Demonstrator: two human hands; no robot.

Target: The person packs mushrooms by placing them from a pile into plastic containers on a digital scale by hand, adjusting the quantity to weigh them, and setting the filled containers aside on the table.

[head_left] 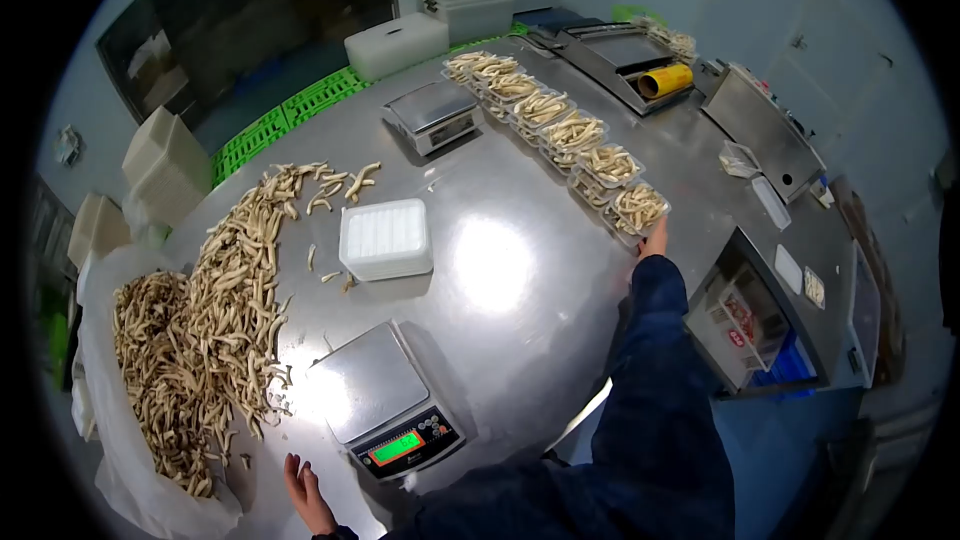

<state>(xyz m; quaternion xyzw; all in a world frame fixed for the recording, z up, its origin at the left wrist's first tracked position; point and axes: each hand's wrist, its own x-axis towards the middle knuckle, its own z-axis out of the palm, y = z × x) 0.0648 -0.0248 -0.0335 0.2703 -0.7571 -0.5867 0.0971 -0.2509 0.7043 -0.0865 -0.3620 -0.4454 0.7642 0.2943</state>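
Observation:
My right hand point(654, 239) reaches far across the steel table, its fingers at the near edge of a clear plastic tray of mushrooms point(638, 208). That tray is at the near end of a row of similar filled trays point(575, 133). My left hand point(308, 493) is low by the table's front, fingers apart and holding nothing. Just right of it stands a digital scale point(372, 385) with a lit green display and a bare metal pan. A big heap of long pale mushrooms point(235, 280) spreads on the left, partly inside a white plastic bag point(100, 340).
A stack of white trays point(386, 240) stands mid-table, with a second scale point(432, 115) behind it. A wrapping machine point(625, 60) with a yellow roll point(665, 81) is at the back right. Several foam tray stacks point(168, 165) line the left edge.

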